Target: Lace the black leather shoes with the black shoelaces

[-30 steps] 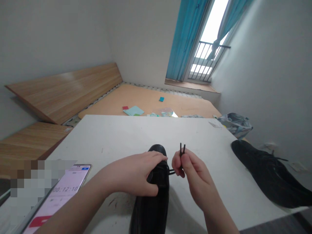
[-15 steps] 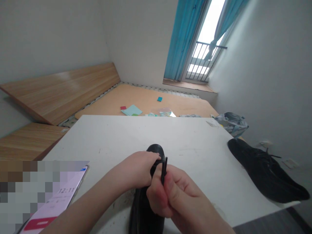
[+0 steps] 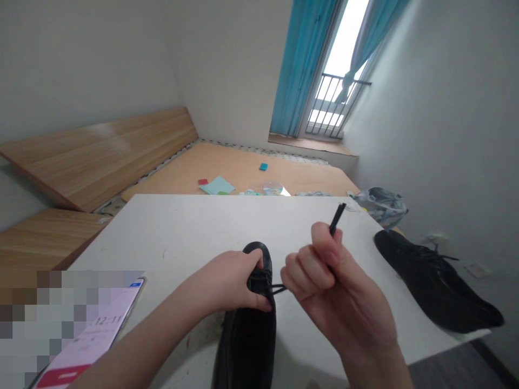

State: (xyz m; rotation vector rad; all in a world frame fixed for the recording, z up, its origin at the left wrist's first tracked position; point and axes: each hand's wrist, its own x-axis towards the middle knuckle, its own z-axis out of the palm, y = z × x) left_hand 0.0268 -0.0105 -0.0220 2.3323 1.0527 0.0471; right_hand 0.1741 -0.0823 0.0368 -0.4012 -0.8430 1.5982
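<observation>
since the last frame the right hand [image 3: 334, 283] swings up and outward, pinching the lace ends [image 3: 337, 216]; the left hand [image 3: 233, 281] grips the black shoe [image 3: 253, 340] on the counter [image 3: 182, 219], strands [image 3: 279, 289] drawn sideways, no bow showing yet

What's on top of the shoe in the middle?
The left hand grips the shoe from above. Laces show between thumb and finger and run into the right hand. Whatever is under the left hand is covered.
</observation>
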